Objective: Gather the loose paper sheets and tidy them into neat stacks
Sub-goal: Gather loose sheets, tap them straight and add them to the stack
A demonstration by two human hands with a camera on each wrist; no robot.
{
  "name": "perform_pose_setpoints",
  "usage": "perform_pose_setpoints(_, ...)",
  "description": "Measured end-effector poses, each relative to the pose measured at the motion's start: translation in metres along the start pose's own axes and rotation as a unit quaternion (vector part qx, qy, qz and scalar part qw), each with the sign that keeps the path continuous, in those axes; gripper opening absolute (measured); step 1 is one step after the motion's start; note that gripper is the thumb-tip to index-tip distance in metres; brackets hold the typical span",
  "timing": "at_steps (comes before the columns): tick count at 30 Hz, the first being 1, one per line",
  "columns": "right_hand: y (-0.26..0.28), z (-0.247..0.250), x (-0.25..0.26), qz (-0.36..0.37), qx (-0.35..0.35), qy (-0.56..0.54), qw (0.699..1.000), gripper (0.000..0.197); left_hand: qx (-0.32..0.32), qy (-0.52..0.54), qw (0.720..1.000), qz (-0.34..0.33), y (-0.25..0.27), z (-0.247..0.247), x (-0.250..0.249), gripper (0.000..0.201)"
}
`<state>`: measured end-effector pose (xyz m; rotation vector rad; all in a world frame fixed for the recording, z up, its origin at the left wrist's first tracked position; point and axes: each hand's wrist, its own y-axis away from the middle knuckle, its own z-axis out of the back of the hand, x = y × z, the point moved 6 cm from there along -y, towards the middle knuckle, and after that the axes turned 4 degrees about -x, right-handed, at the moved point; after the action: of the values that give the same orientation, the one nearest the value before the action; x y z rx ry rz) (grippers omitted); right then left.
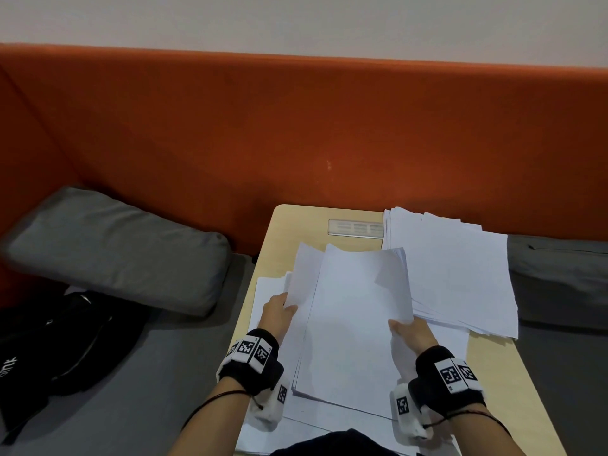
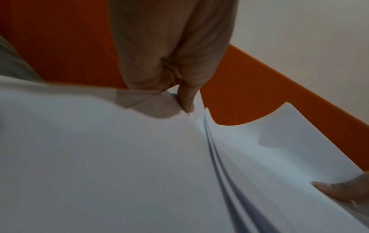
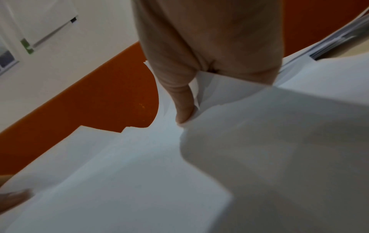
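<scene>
A bundle of white paper sheets (image 1: 352, 311) is lifted at its far end above the small wooden table (image 1: 493, 366), its near end low over other loose sheets (image 1: 266, 291). My left hand (image 1: 279, 311) pinches the bundle's left edge, thumb on top (image 2: 186, 100). My right hand (image 1: 408, 330) grips the right edge, thumb on top (image 3: 183, 100) and fingers hidden underneath. The sheets (image 2: 139, 157) are uneven at the far edge (image 3: 119, 149). A second, roughly squared pile of sheets (image 1: 457, 274) lies at the table's back right.
An orange padded wall (image 1: 296, 133) runs behind the table. A grey cushion (image 1: 115, 248) and a black bag (image 1: 65, 340) lie on the seat to the left. Another grey cushion (image 1: 559, 278) sits to the right. A socket panel (image 1: 355, 228) is set into the table's back.
</scene>
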<state>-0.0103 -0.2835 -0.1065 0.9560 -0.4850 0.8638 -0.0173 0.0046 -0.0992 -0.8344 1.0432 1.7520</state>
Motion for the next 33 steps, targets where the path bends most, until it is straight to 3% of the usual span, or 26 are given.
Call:
perform_pose_setpoints(6, 0.007, 0.009, 0.015, 0.026, -0.018, -0.077, 0.997, 0.031, -0.086, 0.099, 0.991, -0.019, 0.002, 0.019, -0.002, 0.015)
perform_pose_setpoints(9, 0.008, 0.012, 0.02, 0.033, -0.019, -0.103, 0.994, 0.029, -0.117, 0.146, 0.982, -0.015, 0.003, 0.027, -0.003, 0.046)
perform_pose_setpoints(11, 0.008, 0.01, 0.02, 0.035, -0.011, -0.118, 0.992, 0.032, -0.126, 0.166, 0.978, -0.021, 0.006, 0.029, -0.009, 0.05)
perform_pose_setpoints(14, 0.009, 0.003, 0.019, 0.036, 0.009, -0.124, 0.992, 0.035, -0.143, 0.173, 0.974, -0.033, 0.012, 0.03, -0.02, 0.04)
perform_pose_setpoints(17, 0.012, -0.001, 0.022, 0.046, 0.013, -0.118, 0.992, 0.032, -0.169, 0.081, 0.981, -0.052, 0.015, 0.028, -0.027, 0.013)
perform_pose_setpoints(21, 0.012, 0.002, 0.02, 0.046, -0.005, -0.127, 0.991, 0.033, -0.162, 0.118, 0.976, -0.087, 0.013, 0.028, -0.031, 0.018)
perform_pose_setpoints(23, 0.012, 0.005, 0.018, 0.046, -0.013, -0.135, 0.99, 0.033, -0.165, 0.129, 0.975, -0.075, 0.011, 0.032, -0.027, 0.023)
perform_pose_setpoints(28, 0.013, 0.009, 0.016, 0.045, -0.013, -0.126, 0.991, 0.031, -0.164, 0.246, 0.955, 0.023, 0.004, 0.034, -0.004, 0.008)
perform_pose_setpoints(30, 0.012, 0.009, 0.013, 0.043, -0.013, -0.112, 0.993, 0.029, -0.171, 0.225, 0.958, 0.044, 0.002, 0.032, 0.005, 0.009)
perform_pose_setpoints(33, 0.011, 0.007, 0.01, 0.041, -0.012, -0.084, 0.996, 0.029, -0.18, 0.113, 0.976, 0.047, 0.005, 0.032, 0.006, 0.025)
